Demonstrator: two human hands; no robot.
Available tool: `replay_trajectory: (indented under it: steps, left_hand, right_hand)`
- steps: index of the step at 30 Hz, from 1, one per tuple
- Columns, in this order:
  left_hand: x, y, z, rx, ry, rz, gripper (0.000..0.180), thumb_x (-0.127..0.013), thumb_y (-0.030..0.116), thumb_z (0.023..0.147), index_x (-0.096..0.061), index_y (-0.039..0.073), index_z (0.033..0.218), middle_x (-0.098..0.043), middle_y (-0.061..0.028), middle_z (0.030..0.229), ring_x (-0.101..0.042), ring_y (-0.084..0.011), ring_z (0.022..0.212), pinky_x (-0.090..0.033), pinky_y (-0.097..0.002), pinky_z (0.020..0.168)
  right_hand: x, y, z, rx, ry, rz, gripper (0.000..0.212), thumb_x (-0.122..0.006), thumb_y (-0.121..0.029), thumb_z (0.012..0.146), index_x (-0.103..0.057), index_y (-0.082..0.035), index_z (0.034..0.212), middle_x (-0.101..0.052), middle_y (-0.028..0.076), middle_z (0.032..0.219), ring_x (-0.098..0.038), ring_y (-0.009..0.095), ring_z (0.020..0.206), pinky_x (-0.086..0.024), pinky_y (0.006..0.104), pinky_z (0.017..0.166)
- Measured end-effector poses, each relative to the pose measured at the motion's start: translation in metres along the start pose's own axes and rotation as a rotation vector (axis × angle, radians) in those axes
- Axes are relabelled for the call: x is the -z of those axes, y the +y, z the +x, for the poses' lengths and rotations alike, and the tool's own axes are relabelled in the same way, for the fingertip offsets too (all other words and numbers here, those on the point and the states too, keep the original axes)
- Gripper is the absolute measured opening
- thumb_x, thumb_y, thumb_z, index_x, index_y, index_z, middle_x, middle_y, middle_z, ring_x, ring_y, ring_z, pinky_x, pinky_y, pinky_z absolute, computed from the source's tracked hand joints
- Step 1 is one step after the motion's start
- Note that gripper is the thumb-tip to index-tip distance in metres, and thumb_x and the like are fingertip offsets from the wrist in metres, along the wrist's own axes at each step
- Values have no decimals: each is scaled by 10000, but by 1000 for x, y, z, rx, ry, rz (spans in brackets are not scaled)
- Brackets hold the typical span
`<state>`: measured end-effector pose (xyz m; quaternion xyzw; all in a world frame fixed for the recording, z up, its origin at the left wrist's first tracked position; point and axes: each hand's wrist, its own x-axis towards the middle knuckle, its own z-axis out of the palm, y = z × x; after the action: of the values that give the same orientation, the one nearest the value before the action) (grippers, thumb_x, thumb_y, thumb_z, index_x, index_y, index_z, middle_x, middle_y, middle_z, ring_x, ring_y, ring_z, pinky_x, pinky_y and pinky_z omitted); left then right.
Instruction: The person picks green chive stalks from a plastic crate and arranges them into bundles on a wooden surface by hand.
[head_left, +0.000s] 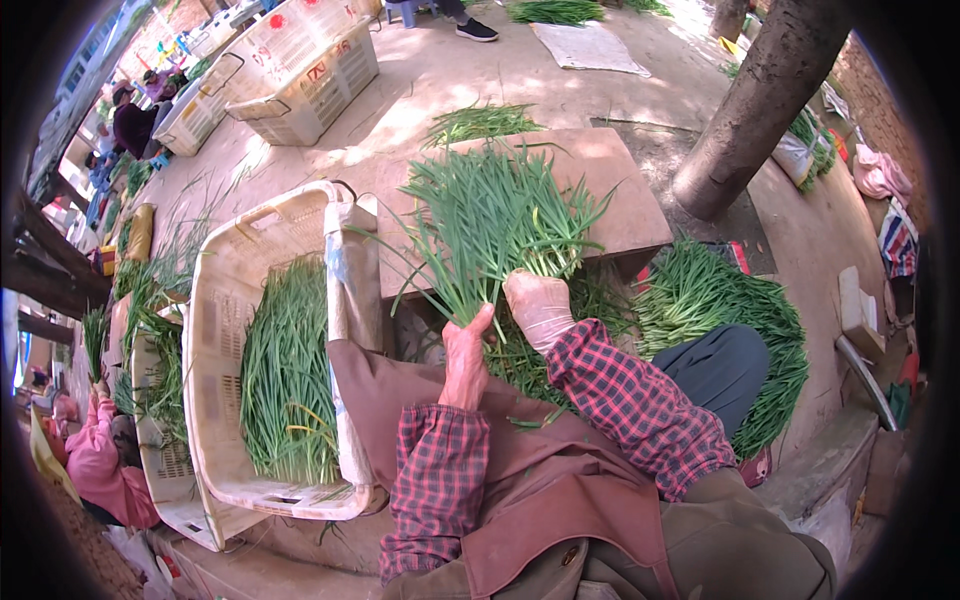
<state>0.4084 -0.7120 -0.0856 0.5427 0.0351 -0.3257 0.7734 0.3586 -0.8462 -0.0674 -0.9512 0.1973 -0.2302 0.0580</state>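
My bare left hand (464,358) is closed around the lower stems of a bunch of green chives (440,225), whose leaves fan away over a low brown block-like table (632,205). Just to its right, my right hand (540,308), in a pale glove, is closed at the stem ends of chives lying on that table. Its fingertips are partly hidden, though stems touch the knuckles. Loose chive leaves lie below both hands, by the brown apron (420,385) on my lap.
A white plastic basket (205,330) with chives (290,370) stands at my left. A large chive heap (745,330) lies beside my right knee. Beyond the table rises a tree trunk (760,110). Big crates (310,85) stand far left; a person in pink (105,460) sits at left.
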Motion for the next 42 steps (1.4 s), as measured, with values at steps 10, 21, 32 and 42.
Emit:
replay_trajectory:
  steps: [10, 21, 32, 42]
  left_hand:
    - [-8, -6, 7, -34, -29, -378, 133, -600, 161, 1000, -514, 67, 963, -493, 11, 693, -446, -111, 553, -386, -268, 514]
    - [-10, -7, -1, 2, 12, -45, 249, -811, 226, 851, -616, 113, 745, -534, 43, 649, -431, -77, 541, -339, -254, 532]
    - [-6, -15, 8, 45, -17, -47, 145, -754, 113, 869, -624, 60, 833, -553, 16, 696, -489, -98, 596, -407, -275, 558]
    - [-10, -18, 4, -19, -49, 26, 223, -579, 139, 991, -548, 16, 1174, -697, -122, 986, -706, -225, 845, -561, -321, 729]
  right_hand:
    - [22, 16, -30, -800, -103, 1312, 324, -494, -232, 1051, -695, 16, 1105, -734, 93, 760, -576, 64, 516, -442, 198, 503]
    - [3, -32, -63, -548, -156, 1105, 235, -575, -170, 1015, -694, 18, 941, -661, 35, 654, -583, 75, 528, -454, 227, 474]
    - [10, -27, -60, -795, -217, 1365, 260, -546, -187, 1026, -668, 24, 939, -690, 82, 722, -599, 109, 532, -484, 246, 514]
    - [-2, 28, -124, -268, -554, -6, 347, -567, -341, 966, -734, -77, 816, -677, 88, 611, -698, 205, 591, -539, 339, 563]
